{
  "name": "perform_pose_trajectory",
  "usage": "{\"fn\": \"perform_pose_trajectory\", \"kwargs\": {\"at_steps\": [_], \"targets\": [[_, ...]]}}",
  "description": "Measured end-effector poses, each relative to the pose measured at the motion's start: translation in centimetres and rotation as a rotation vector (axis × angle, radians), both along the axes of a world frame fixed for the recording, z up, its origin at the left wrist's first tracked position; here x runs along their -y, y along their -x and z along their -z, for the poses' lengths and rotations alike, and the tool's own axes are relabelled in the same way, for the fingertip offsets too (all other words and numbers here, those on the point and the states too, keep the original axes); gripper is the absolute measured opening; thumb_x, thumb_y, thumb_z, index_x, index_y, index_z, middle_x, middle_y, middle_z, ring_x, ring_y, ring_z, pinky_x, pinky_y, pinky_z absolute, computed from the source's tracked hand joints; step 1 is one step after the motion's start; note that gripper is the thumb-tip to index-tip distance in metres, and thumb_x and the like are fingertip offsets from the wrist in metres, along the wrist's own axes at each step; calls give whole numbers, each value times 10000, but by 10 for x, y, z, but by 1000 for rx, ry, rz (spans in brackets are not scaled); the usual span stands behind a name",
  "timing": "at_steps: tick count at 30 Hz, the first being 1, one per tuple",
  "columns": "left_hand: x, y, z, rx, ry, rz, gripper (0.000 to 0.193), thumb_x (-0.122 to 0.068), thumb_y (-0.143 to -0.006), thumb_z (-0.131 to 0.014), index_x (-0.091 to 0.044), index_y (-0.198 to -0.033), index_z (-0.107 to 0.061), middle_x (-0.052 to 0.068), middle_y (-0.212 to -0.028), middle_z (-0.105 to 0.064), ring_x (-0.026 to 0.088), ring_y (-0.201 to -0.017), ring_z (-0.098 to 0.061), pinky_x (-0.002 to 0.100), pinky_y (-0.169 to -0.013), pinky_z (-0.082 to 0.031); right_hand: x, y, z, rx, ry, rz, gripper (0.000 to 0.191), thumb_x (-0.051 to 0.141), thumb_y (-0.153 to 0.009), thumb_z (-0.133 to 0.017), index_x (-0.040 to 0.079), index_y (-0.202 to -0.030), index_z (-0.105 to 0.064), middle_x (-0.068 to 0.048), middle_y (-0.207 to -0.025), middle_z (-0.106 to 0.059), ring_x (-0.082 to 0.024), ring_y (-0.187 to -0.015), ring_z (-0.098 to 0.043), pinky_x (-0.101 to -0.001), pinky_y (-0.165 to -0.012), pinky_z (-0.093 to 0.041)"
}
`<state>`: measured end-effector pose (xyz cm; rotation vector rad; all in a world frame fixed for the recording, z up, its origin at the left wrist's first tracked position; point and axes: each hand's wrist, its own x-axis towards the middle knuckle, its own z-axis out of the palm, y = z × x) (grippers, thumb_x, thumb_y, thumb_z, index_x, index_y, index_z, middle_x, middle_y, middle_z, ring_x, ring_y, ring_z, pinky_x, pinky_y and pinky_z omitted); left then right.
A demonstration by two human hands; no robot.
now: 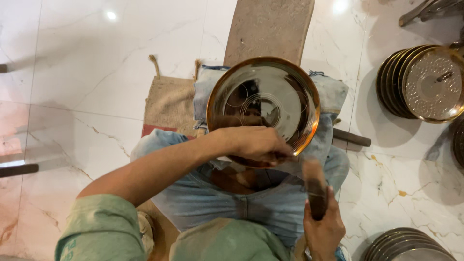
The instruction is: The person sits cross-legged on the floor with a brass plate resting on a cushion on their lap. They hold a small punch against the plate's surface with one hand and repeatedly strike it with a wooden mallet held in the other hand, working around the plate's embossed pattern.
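The person wears a soft green shirt with short sleeves, and the sleeve on the left arm has some dark print on it (too blurry to make out). The legs are in light blue jeans with a seam up the middle. The left hand (254, 143) and right hand (325, 231) are bare, with no gloves or rings showing.

We see a shiny silver plate (263, 104) with a copper-gold rim and faint engraved circles near its middle. The jeans (217, 198) are pale blue, the sleeve (101, 229) dull green. The floor (82, 72) is white marble with brown veins. The sack (170, 104) is tan, and the stacked plates (425, 82) show dense embossed patterns.
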<state>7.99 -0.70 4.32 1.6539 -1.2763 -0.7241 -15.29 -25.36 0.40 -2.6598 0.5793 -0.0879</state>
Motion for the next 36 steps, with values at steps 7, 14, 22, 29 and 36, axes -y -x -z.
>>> {"fn": "perform_pose_trajectory", "kwargs": {"at_steps": [7, 14, 22, 29, 36], "targets": [[3, -1, -4, 7, -168, -177, 498, -191, -901, -723, -99, -1372, -592, 132, -1176, -722, 344, -1081, -693, 464, -895, -537, -1, -20, -19, 29, -343, 109, 902, 179, -788, -864, 30, -1548, -400, -166, -1052, -690, -270, -935, -681, -399, -845, -547], [11, -9, -5, -37, -183, -57, 508, -178, -867, -711, -154, -1366, -616, 63, -1210, -735, 299, -1093, -701, 443, -894, -526, 12, -30, -16, 440, -1017, 242, 984, 102, -868, -816, 79, -1631, -195, -85, -1015, -630, -207, -846, -657, -356, -759, -585], [-6, 6, 1, 0, -26, -248, 400, -142, -909, -719, -86, -1298, -647, 140, -1141, -737, 356, -1054, -705, 447, -879, -552, 40, -54, -37, -31, -107, -238, 715, 125, -854, -810, 93, -1474, -456, -177, -1023, -672, -346, -867, -691, -434, -772, -564], [-16, 40, 10, 19, 58, -680, 465, -71, -869, -705, -44, -1324, -615, 192, -1070, -695, 408, -994, -688, 473, -828, -540, 37, -145, -109, -287, 317, -570, 768, 245, -822, -756, 295, -1529, -460, -99, -1011, -709, -360, -810, -729, -473, -703, -583], [5, 87, 9, -97, 86, -1422, 303, -68, -956, -715, -13, -1221, -578, 188, -1008, -713, 363, -900, -723, 424, -786, -568, 0, -196, -161, -459, 548, -771, 877, 263, -849, -737, 391, -1627, -352, -47, -982, -667, -302, -774, -727, -439, -652, -594]]}}
